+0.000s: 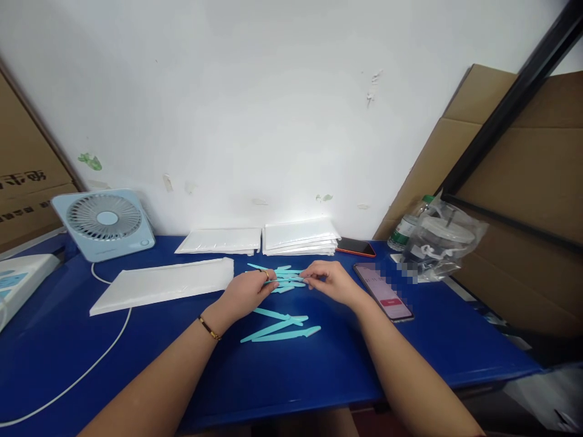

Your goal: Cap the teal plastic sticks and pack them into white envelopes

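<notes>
Left hand (247, 292), right hand (332, 281), both clamped on one teal stick (288, 280) (pinch grip), three sticks (285, 335) at 6 o'clock, fan (107, 218) at 10, lit phone (374, 285) at 3.

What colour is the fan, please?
The fan is pale blue, seen best in the head view.

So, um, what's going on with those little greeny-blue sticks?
A person's left hand and right hand are at a small pile of turquoise sticks, both seeming to pinch one thin stick. Three loose sticks lie nearer the person on the blue table. One flat white packet lies left of the hands, and two white stacks sit by the wall.
</notes>
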